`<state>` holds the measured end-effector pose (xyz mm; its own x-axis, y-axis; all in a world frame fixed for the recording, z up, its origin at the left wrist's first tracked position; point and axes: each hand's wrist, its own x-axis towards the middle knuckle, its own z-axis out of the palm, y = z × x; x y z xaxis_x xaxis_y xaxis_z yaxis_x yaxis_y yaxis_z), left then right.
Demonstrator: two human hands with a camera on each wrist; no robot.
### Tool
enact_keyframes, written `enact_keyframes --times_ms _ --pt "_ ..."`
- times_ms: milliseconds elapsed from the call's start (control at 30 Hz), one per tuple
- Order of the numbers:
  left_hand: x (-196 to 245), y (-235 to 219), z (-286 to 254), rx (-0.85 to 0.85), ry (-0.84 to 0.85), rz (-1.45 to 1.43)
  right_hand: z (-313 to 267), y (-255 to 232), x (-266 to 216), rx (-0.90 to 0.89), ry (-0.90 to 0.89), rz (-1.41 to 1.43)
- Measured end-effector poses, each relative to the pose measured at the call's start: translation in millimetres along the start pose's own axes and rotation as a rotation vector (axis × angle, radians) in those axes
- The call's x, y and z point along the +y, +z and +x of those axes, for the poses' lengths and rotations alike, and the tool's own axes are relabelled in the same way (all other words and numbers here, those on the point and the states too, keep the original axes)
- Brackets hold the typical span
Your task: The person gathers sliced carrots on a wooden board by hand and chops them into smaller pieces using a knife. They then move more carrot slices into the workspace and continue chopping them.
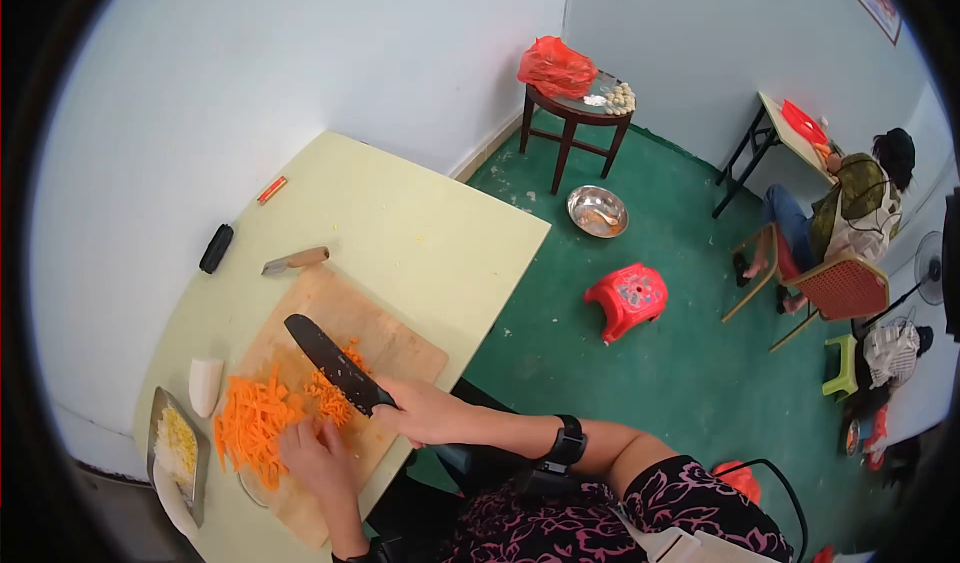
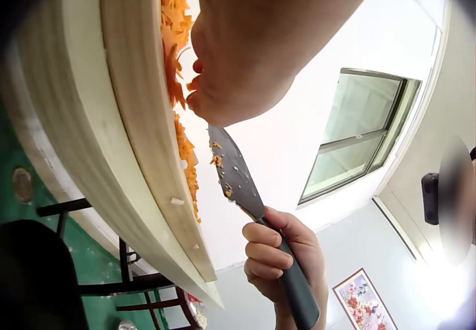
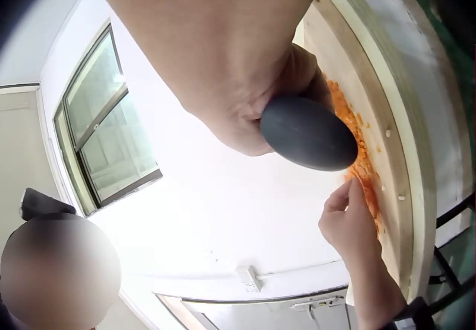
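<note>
Bright indoor light, dark fisheye edges

A pale yellow-green table (image 1: 430, 213) carries a wooden cutting board (image 1: 405, 348). By the board's far corner lies a wooden-handled blade (image 1: 297, 260); farther beyond the board are a black case (image 1: 216, 248) and a small red packet (image 1: 272, 190). Left of the board sit a white radish piece (image 1: 205, 387) and a metal tray (image 1: 203, 463) of yellow and white bits (image 1: 176, 446).
</note>
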<state>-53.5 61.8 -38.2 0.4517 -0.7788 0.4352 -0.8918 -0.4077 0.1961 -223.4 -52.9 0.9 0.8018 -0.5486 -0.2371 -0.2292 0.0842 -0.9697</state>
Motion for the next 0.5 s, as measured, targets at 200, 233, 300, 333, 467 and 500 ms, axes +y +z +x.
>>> enact_keyframes --times_ms 200,233,300,333,467,500 --pt "19 5 0 -0.029 -0.034 -0.013 1 -1 5 -0.015 -0.005 0.011" --pt "18 5 1 -0.022 -0.023 -0.011 3 -1 6 -0.027 0.004 -0.003" --pt "16 4 3 -0.007 -0.002 -0.004 2 -4 1 -0.052 0.019 -0.031" --pt "12 3 3 -0.013 0.009 0.005 2 -5 0 -0.032 0.004 -0.033" --pt "-3 0 0 -0.045 -0.014 -0.018 4 -9 3 0.012 -0.031 -0.148" --pt "-5 3 -2 0.010 -0.010 -0.033 8 -7 18 0.019 -0.016 -0.092"
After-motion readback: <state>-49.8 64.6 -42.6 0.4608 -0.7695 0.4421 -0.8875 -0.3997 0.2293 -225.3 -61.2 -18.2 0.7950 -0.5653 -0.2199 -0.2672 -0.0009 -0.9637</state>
